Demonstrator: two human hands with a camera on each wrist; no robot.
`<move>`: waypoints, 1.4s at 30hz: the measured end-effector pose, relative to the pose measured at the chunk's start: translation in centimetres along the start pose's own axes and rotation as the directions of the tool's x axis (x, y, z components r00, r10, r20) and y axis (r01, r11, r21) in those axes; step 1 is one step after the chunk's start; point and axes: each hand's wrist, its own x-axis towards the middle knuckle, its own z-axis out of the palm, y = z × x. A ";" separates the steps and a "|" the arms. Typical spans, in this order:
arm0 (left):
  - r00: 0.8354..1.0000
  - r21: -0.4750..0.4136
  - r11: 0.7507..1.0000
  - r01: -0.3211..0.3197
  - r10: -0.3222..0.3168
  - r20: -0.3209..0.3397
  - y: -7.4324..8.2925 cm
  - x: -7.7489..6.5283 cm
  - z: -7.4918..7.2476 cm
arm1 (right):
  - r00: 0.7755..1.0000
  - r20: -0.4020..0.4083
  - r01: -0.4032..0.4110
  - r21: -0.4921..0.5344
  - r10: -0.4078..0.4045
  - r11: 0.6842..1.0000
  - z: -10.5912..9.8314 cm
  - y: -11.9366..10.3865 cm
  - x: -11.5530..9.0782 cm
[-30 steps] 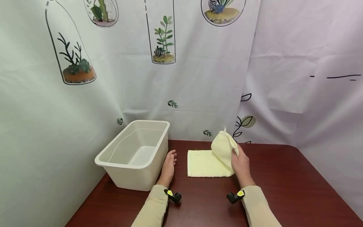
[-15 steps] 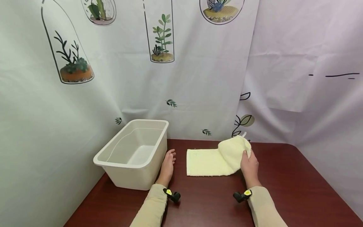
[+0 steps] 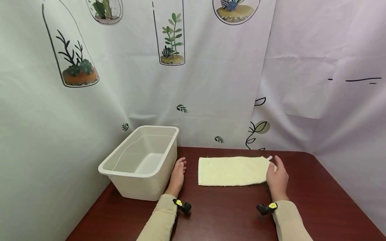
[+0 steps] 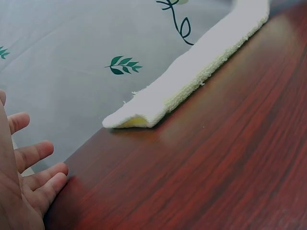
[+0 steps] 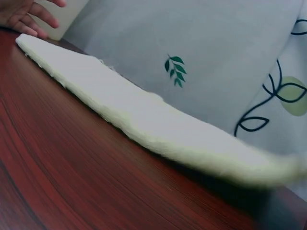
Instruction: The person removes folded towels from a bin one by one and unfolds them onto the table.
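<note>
A pale yellow terry towel (image 3: 233,171), folded into a long strip with a small white hanging loop, lies across the dark red table. My right hand (image 3: 278,179) is at its right end and holds the corner between thumb and fingers. In the right wrist view that end of the towel (image 5: 158,122) is blurred and slightly raised off the table; the fingers are not visible there. My left hand (image 3: 178,174) rests on the table beside the tub, fingers loosely extended and holding nothing. The left wrist view shows its spread fingers (image 4: 36,153) apart from the towel's left end.
An off-white plastic tub (image 3: 132,185) stands at the left, close beside my left hand. A patterned curtain (image 3: 217,93) hangs behind the brown-red table (image 3: 223,214). A small black wrist camera (image 3: 266,209) is strapped at my right cuff.
My right hand has moved right and down, drawing the folded-back end of the towel out until it lies nearly flat. The left hand has stayed beside the tub.
</note>
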 end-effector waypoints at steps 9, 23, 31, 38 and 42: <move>1.000 0.236 0.972 -0.003 0.004 -0.001 -1.1 0.8 1.8 | 0.990 0.046 0.142 -0.127 -0.137 0.982 0.3 0.0 0.3; 0.972 0.495 0.860 -0.125 0.005 0.236 2.6 0.1 10.6 | 0.781 0.519 0.534 -0.264 -0.349 0.803 8.2 -2.5 -2.2; 0.932 0.823 0.531 -0.201 -0.155 0.327 0.7 -0.9 12.7 | 0.696 0.665 0.610 -0.348 -0.271 0.712 10.0 -1.9 -2.9; 0.918 0.834 0.515 -0.198 -0.201 0.342 0.4 -0.5 11.6 | 0.732 0.670 0.527 -0.441 -0.124 0.726 8.1 -0.1 -0.8; 0.915 0.813 0.544 -0.208 -0.185 0.358 0.3 0.1 10.7 | 0.766 0.640 0.464 -0.483 -0.063 0.743 5.7 1.4 1.3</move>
